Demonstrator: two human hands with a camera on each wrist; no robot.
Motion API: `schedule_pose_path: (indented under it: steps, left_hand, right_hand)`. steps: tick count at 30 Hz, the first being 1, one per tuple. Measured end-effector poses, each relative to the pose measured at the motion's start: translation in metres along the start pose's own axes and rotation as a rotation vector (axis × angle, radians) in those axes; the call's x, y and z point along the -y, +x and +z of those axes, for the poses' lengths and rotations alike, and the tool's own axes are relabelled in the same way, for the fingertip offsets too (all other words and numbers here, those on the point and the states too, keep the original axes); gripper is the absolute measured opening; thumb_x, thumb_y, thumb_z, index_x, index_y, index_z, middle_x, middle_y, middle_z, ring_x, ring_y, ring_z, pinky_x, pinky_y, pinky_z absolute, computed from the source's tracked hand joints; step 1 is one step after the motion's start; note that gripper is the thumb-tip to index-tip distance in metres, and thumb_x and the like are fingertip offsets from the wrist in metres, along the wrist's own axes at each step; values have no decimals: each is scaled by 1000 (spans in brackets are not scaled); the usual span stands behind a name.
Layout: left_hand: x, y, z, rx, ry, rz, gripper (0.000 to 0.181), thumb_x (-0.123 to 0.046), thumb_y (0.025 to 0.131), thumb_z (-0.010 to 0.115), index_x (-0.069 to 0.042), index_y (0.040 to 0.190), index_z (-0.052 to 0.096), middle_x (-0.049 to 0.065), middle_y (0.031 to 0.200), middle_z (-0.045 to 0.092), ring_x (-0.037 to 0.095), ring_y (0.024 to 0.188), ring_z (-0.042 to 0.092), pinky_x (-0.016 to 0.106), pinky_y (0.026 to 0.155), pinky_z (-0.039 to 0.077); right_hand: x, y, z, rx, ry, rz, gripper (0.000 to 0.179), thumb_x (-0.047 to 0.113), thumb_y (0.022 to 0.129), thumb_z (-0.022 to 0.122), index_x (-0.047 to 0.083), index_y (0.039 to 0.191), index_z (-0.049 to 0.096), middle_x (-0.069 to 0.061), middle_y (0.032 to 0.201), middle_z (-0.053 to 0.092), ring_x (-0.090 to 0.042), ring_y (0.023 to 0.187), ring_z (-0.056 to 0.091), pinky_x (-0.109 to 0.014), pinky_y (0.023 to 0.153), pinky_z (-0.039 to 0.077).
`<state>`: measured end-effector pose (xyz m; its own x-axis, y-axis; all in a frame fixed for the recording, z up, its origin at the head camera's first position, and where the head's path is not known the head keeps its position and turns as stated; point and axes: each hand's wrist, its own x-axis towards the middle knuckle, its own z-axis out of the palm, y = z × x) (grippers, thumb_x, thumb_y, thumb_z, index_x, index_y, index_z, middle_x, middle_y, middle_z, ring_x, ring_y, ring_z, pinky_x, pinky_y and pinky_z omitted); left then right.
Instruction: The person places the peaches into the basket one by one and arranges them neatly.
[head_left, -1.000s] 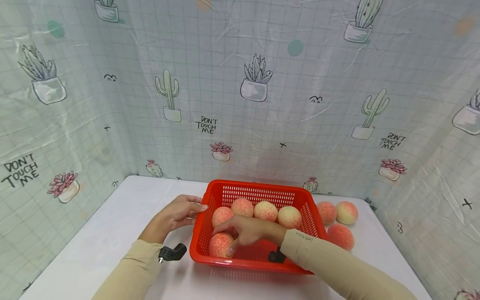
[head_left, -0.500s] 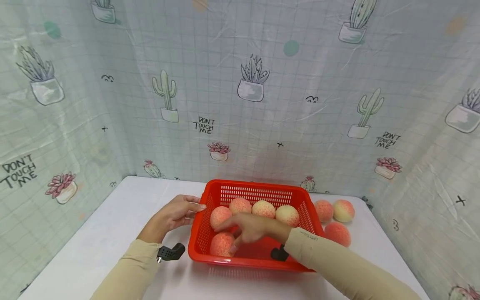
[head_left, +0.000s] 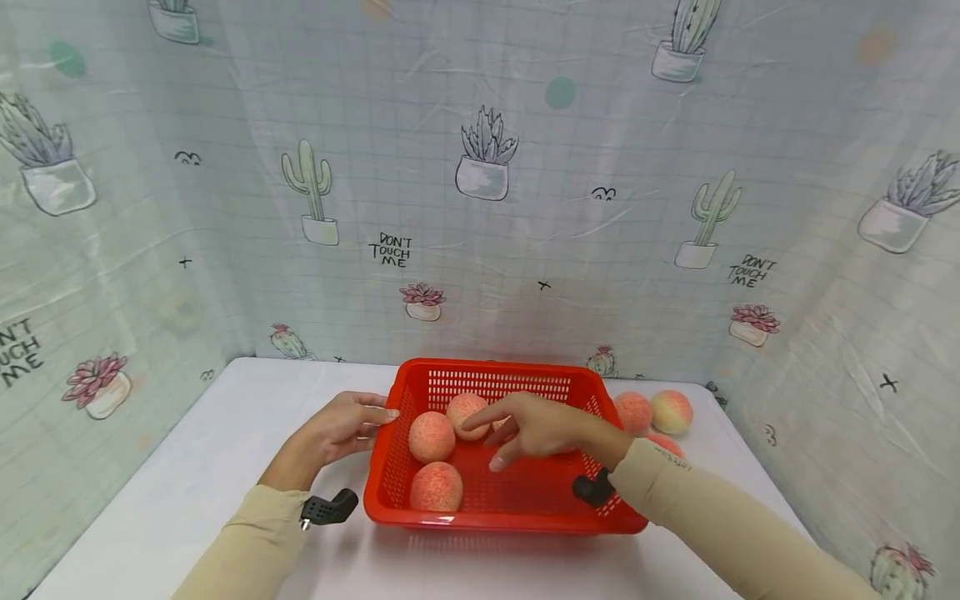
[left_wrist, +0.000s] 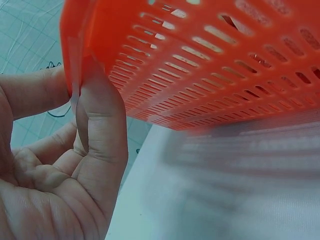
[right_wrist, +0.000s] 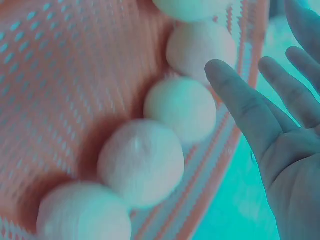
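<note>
A red perforated plastic basket (head_left: 510, 522) stands on the white table, with several peaches inside. One peach (head_left: 437, 487) sits in its near left corner, another peach (head_left: 432, 437) behind it. A third peach (head_left: 467, 415) is by the back wall; more are partly hidden by my right hand. My left hand (head_left: 341, 429) pinches the basket's left rim between thumb and fingers, as the left wrist view confirms (left_wrist: 102, 125). My right hand (head_left: 536, 425) hovers over the basket, fingers spread and holding nothing. In the right wrist view a row of peaches lies beside it.
On the table right of the basket lie a pink peach (head_left: 633, 412), a yellow-pink peach (head_left: 672, 412) and a third peach (head_left: 667, 446), partly covered by the right sleeve. A cactus-print curtain (head_left: 420, 167) surrounds the table at the back and sides.
My right hand has left the peach in the near left corner and moved right and up over the basket. The left hand keeps its hold on the rim. The view has shifted slightly.
</note>
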<state>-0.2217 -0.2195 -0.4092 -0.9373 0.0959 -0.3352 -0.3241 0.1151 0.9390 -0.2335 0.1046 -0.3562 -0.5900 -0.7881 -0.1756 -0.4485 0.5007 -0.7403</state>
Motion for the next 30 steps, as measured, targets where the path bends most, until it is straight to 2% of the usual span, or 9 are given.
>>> schedule_pose_path:
  steps: [4, 8, 17, 23, 30]
  left_hand:
    - [1, -1, -1, 10, -8, 6, 47, -16, 98, 70, 6, 137, 56, 12, 112, 75, 20, 87, 73, 36, 81, 66]
    - [2, 0, -1, 15, -8, 8, 49, -17, 98, 70, 6, 138, 55, 13, 114, 75, 19, 87, 73, 36, 80, 66]
    - [5, 2, -2, 6, -24, -6, 50, -18, 98, 71, 5, 139, 54, 12, 115, 74, 20, 90, 73, 37, 82, 66]
    - [4, 1, -2, 6, -26, -6, 53, -18, 98, 71, 6, 141, 52, 10, 111, 75, 20, 89, 73, 36, 81, 66]
    - [4, 2, 1, 11, -38, -13, 55, -18, 98, 71, 6, 143, 50, 11, 111, 75, 20, 88, 72, 37, 81, 66]
  right_hand:
    - [-8, -23, -20, -39, 105, 3, 59, 7, 88, 81, 18, 144, 64, -13, 150, 60, -40, 128, 67, -38, 96, 63]
    - [-18, -49, -39, -76, 147, 20, 56, 9, 93, 76, 18, 146, 61, -19, 153, 56, -44, 132, 63, -42, 95, 63]
    - [-52, -107, -74, -255, 100, 79, 57, 13, 94, 75, 11, 148, 58, -22, 145, 63, -48, 132, 61, -40, 93, 64]
    - [-81, -142, -81, -341, 130, 111, 60, 15, 96, 73, 6, 152, 52, -27, 152, 54, -50, 134, 58, -41, 93, 64]
    - [-116, -179, -79, -426, 68, 155, 61, 17, 95, 75, 1, 149, 53, -32, 152, 52, -57, 134, 55, -41, 93, 64]
